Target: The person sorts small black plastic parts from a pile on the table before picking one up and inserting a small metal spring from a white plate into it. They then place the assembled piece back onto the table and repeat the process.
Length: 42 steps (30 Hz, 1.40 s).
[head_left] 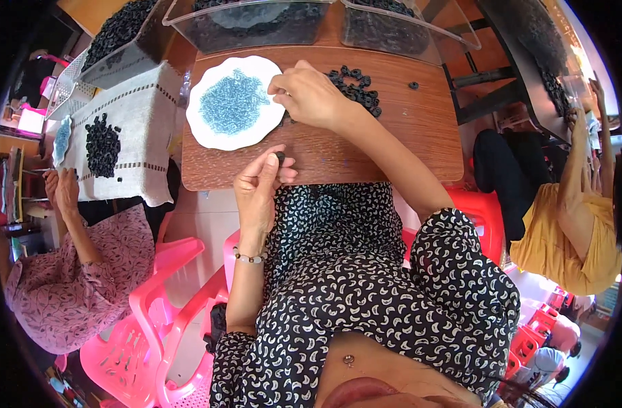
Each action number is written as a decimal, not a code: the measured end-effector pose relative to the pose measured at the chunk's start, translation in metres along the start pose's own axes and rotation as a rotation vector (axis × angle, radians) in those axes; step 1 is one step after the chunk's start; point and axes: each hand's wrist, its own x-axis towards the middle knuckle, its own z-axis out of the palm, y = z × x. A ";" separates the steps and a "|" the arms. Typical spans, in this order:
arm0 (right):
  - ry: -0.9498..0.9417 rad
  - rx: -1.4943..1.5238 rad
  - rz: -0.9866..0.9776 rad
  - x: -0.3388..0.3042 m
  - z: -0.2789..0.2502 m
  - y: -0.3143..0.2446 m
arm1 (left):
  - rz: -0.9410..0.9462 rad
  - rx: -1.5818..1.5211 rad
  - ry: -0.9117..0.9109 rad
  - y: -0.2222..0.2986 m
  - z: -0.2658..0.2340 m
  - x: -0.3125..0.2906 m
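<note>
Near the table's front edge, my left hand point(258, 185) is closed, pinching a small black ring-shaped part point(280, 157) between thumb and fingers. My right hand point(307, 95) reaches over the right rim of a white scalloped plate point(200, 125), its thumb and fingertips pressed together. Whatever those fingertips hold, if anything, is too small to make out. Many tiny blue translucent pieces point(232, 103) lie spread on the plate. Beyond my right wrist sits a loose pile of small black parts point(357, 90), partly hidden by that hand and forearm.
Clear plastic bins point(253, 39) of black parts line the far side of the brown table point(413, 146). One stray black part point(413, 86) lies right of the pile. To the left, a co-worker point(86, 265) sits at a cloth-covered table point(144, 136); another person point(562, 224) is at the right.
</note>
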 end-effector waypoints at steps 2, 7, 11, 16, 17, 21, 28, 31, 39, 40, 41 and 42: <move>-0.059 -0.015 0.035 0.008 0.003 -0.001 | 0.006 0.005 0.025 0.002 -0.002 -0.001; -0.146 -0.110 0.084 0.020 0.008 -0.011 | 0.046 0.073 0.041 0.003 -0.008 -0.002; -0.167 -0.163 0.089 0.025 0.018 -0.009 | 0.048 0.084 0.053 0.006 -0.008 -0.003; -0.055 -0.050 0.059 0.024 0.010 -0.004 | 0.057 0.085 0.083 0.007 -0.010 0.000; -0.081 0.099 0.122 0.026 0.007 -0.004 | 0.057 0.085 0.085 0.008 -0.010 0.000; -0.107 0.430 0.207 0.026 -0.001 -0.008 | 0.083 0.074 0.107 0.013 -0.015 0.006; -0.117 0.686 0.164 0.025 0.006 -0.002 | 0.349 0.518 0.186 0.044 -0.015 0.047; -0.127 0.795 0.131 0.026 0.005 -0.003 | 0.446 0.727 0.160 0.055 -0.011 0.055; -0.192 0.809 0.319 0.026 -0.002 -0.020 | 0.616 0.931 0.152 0.057 -0.009 0.064; -0.194 0.810 0.316 0.026 -0.001 -0.024 | 0.616 0.932 0.155 0.057 -0.008 0.064; -0.171 0.808 0.350 0.026 0.000 -0.028 | 0.615 0.918 0.182 0.056 -0.007 0.064; -0.146 0.804 0.388 0.026 0.001 -0.030 | 0.613 0.902 0.204 0.055 -0.005 0.065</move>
